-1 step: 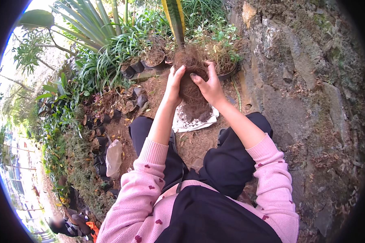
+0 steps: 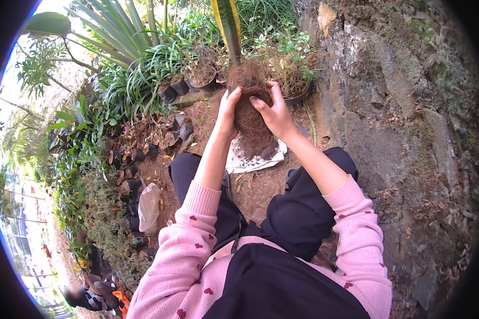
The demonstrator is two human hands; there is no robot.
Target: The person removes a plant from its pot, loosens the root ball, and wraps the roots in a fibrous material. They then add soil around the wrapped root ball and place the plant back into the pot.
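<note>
Both hands are wrapped round a clump of brown coir fibre (image 2: 251, 114), held up in front of me. My left hand (image 2: 229, 110) grips its left side; my right hand (image 2: 274, 110) presses its right side, with a dark-soiled thumb bent toward the middle. From the top of the clump rises a snake plant leaf (image 2: 228, 26), dark green with yellow edges. Its roots are hidden in the fibre. Loose strands hang below, over a white sheet (image 2: 255, 165) on the ground with dark soil (image 2: 250, 154) on it.
Several potted plants (image 2: 202, 80) stand just beyond my hands. A rough rock wall (image 2: 404, 133) rises on the right. At the left lie small black pots and a pale plastic bag (image 2: 149, 208). Another person (image 2: 85, 297) is at the far lower left.
Almost nothing differs: the leaf and fibre clump have shifted very slightly left. Both hands keep their hold.
</note>
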